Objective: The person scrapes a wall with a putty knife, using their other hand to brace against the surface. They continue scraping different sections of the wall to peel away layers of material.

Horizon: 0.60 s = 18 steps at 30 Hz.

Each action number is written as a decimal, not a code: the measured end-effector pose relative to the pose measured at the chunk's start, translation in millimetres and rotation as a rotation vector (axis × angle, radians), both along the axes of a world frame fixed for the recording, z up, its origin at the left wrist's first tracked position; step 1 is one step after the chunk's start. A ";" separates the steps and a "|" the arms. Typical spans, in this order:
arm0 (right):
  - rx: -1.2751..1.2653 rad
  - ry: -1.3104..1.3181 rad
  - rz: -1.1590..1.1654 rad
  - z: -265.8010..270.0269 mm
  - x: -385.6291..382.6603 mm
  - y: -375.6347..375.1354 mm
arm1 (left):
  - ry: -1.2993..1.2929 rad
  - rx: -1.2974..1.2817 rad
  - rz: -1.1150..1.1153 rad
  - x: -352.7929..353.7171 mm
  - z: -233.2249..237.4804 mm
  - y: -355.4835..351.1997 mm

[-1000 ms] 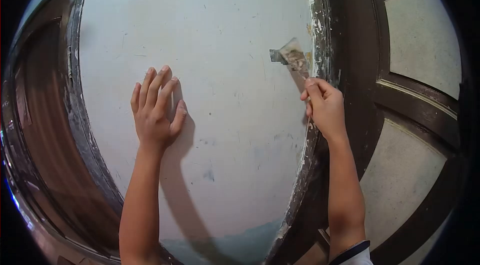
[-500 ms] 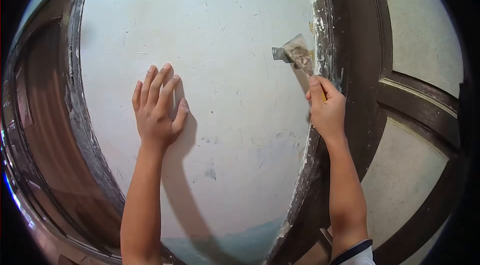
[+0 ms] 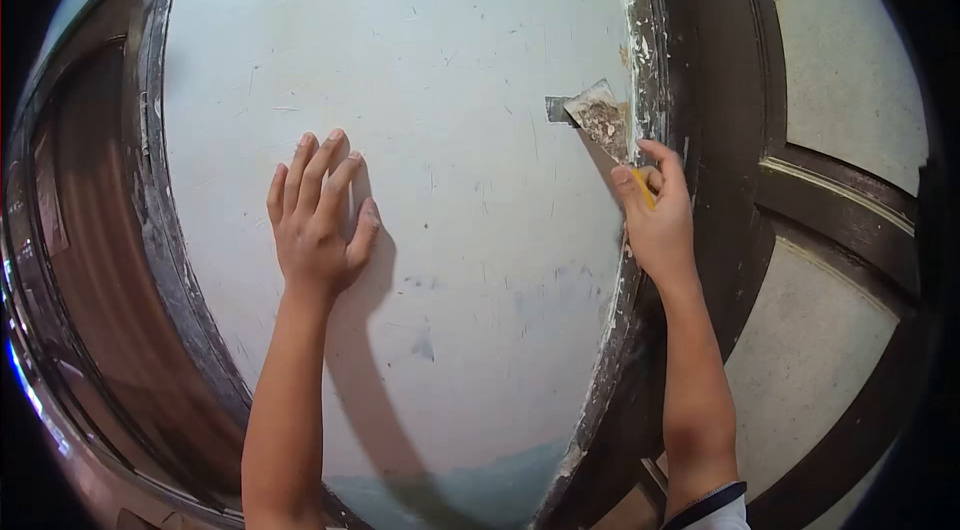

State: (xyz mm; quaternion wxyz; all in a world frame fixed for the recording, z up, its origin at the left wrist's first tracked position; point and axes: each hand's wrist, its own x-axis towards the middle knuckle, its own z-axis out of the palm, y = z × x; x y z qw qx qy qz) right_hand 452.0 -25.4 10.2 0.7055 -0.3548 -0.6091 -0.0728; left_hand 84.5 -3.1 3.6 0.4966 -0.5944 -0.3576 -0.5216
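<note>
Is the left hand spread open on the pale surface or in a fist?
Spread open: the left hand lies palm-flat on the pale surface, fingers extended; the right hand grips the scraper.

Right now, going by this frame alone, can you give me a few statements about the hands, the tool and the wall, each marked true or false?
1. The left hand lies flat on the pale wall, fingers pointing up. True.
2. The right hand holds a paintbrush. False: it grips a scraper with a yellow handle.
3. The scraper's blade sits at the wall's right edge, beside the dark frame. True.
4. The left hand touches the scraper. False: they are well apart.
</note>
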 end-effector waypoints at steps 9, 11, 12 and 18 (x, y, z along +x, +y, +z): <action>-0.084 0.084 0.175 -1.4 -7.4 -19.7 | -0.001 -0.005 -0.001 -1.1 0.3 1.0; -0.040 0.103 0.165 -5.0 -4.6 -13.3 | 0.000 -0.005 0.001 -1.3 0.5 0.3; 0.005 0.099 0.122 -7.7 -0.5 -7.6 | 0.001 -0.006 0.004 -1.2 0.7 0.0; 0.074 0.027 -0.073 -15.4 2.9 -12.2 | 0.001 0.006 0.006 -1.1 0.4 1.7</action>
